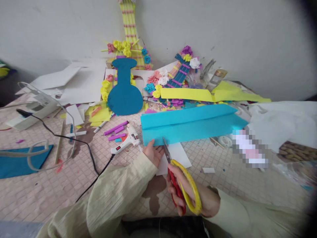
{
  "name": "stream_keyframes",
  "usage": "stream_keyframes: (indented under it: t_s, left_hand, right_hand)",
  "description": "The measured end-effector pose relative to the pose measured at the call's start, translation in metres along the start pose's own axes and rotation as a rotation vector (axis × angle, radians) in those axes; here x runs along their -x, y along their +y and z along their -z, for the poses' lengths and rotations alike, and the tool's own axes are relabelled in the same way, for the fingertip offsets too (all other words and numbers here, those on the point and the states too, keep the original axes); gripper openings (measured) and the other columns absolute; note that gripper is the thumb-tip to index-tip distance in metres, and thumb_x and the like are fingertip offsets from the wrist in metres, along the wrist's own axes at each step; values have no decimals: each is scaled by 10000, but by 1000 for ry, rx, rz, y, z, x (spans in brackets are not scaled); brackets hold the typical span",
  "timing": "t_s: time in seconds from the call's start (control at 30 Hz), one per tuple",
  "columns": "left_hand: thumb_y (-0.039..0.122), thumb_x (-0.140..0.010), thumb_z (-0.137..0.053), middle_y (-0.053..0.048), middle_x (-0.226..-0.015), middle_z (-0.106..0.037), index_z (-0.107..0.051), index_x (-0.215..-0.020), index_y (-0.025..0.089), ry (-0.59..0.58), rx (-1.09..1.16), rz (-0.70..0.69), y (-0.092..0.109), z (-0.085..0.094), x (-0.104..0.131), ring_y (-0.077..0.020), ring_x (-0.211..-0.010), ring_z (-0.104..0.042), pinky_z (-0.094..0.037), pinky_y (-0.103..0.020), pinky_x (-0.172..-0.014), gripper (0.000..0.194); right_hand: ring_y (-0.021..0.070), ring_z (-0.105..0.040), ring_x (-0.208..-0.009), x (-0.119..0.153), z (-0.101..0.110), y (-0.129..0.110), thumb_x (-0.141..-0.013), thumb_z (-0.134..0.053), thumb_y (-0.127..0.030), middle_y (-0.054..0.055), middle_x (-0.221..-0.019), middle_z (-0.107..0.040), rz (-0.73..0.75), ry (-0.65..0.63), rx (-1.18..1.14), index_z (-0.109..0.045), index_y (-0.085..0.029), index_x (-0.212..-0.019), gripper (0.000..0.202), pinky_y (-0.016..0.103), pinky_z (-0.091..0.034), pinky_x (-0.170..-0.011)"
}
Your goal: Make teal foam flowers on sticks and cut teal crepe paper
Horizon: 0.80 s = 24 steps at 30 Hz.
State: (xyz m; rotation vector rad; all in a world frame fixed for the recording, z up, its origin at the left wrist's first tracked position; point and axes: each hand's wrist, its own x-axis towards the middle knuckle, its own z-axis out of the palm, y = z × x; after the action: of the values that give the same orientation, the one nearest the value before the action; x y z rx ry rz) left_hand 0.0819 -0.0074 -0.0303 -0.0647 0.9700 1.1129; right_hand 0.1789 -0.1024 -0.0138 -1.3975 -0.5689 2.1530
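Observation:
A folded sheet of turquoise crepe paper stretches across the table in front of me. My left hand is turned palm up at its near left edge, the thumb against the paper and the other fingers curled partly beneath. In my right hand is a pair of scissors with one yellow and one red handle. Their blades point away from me and meet the paper's lower edge, just right of my left fingers. A piece of white paper lies under that edge.
A white glue gun with a black cord lies left of my hands, near purple strips. Behind stand a blue guitar-shaped cutout and decorated paper guitars. Yellow crepe paper lies beyond the turquoise sheet; a power strip is left.

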Motion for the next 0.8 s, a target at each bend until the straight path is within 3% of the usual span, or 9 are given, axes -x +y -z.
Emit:
stream_keyframes:
  t_s: [0.8]
  left_hand:
    - [160, -852, -349, -95, -779, -616, -413, -1189, 70, -9, 16, -10, -1, 1, -2, -160, -635, -604, -501, -296, -719, 355]
  right_hand:
    - [16, -343, -310, 1, -4, -1, -789, -362, -594, -54, -600, -497, -28, -15, -58, -459, -195, -886, 422, 213, -450, -343]
